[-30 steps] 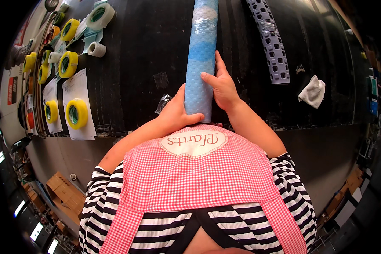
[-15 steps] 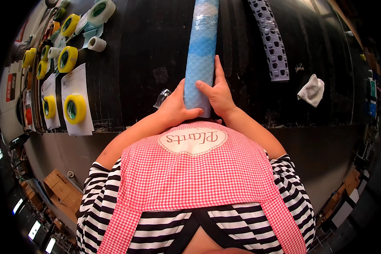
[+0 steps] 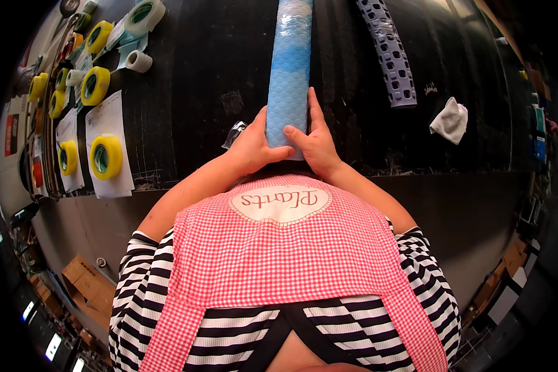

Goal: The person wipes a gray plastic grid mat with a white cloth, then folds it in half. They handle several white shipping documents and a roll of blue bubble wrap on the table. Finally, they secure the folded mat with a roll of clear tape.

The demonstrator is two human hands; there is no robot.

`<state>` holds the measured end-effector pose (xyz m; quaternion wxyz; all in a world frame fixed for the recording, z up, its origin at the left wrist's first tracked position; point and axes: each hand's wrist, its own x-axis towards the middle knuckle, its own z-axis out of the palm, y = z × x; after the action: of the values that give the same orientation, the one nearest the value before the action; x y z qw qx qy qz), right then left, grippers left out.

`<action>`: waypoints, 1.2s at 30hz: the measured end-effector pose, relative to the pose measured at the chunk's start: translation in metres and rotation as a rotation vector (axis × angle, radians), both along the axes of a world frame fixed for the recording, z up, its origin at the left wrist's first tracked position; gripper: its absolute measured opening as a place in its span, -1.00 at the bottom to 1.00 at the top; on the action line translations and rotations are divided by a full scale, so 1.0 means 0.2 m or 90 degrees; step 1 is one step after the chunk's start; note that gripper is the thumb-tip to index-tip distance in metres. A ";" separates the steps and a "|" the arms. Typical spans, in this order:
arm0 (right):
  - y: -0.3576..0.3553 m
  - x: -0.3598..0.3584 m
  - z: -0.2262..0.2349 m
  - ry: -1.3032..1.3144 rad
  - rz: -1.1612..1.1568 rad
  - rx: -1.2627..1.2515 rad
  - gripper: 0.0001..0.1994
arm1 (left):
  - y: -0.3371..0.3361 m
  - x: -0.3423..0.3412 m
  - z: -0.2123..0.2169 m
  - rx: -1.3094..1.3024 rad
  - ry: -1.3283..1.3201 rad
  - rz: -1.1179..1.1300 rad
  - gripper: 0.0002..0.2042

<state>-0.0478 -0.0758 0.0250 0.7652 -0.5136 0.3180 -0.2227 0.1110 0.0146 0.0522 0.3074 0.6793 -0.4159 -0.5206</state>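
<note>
A rolled blue mat [image 3: 288, 80] with a pebbled surface lies lengthwise on the dark table, pointing away from me. Shiny clear wrap circles its farther part. My left hand [image 3: 253, 147] grips the near end from the left, its thumb across the end of the roll. On the other side my right hand [image 3: 318, 144] is closed against the roll, thumb on top and fingers stretched along its right flank. The undersides of both grips are hidden. Just beside my left wrist lies a crumpled piece of clear film [image 3: 234, 134].
To the right lie a grey rolled mat with square holes [image 3: 394, 62] and a crumpled white cloth [image 3: 450, 121]. At left are several yellow tape rolls [image 3: 106, 157], papers [image 3: 125, 173] and a small white roll [image 3: 139, 61]. The black table's [image 3: 198, 80] front edge is before me.
My right hand has slid a little toward me along the blue roll. My left hand stays at its near end. The whole view has shifted slightly.
</note>
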 end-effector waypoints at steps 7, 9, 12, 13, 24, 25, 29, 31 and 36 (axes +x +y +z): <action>0.01 0.08 -0.06 0.012 -0.150 0.010 -0.31 | 0.03 0.01 -0.03 -0.031 -0.002 0.015 0.04; 0.02 0.02 -0.05 -0.034 -0.201 0.108 -0.34 | 0.03 0.01 -0.02 -0.042 0.024 0.029 0.03; 0.12 -0.13 -0.02 0.027 -0.191 0.071 -0.32 | 0.02 0.00 -0.03 -0.061 0.021 0.045 -0.04; 0.17 -0.19 -0.06 0.013 -0.178 0.061 -0.36 | 0.04 -0.01 -0.09 -0.080 0.097 0.088 -0.06; 0.56 -1.08 -0.04 0.151 -0.331 -0.048 -0.65 | 0.16 -0.08 -0.22 -0.288 -0.332 0.105 0.01; 0.58 -1.17 -0.05 0.170 -0.344 -0.055 -0.66 | 0.17 -0.12 -0.12 -0.380 -0.421 0.100 -0.01; 0.59 -1.48 -0.10 0.188 -0.349 -0.049 -0.65 | 0.12 -0.40 0.18 -0.472 -0.076 0.091 -0.22; 0.54 -1.61 -0.12 0.127 -0.252 -0.103 -0.60 | 0.01 -0.68 0.30 -0.465 0.350 -0.010 -0.38; 0.33 -1.79 0.23 -0.225 -0.047 -0.145 0.08 | -0.48 -1.72 0.40 -0.453 0.789 -0.023 -0.57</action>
<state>-0.4066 -0.0098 0.0712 0.7373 -0.5379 0.1701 -0.3716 -0.2338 -0.0822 0.1328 0.6815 0.1097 -0.3208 -0.6486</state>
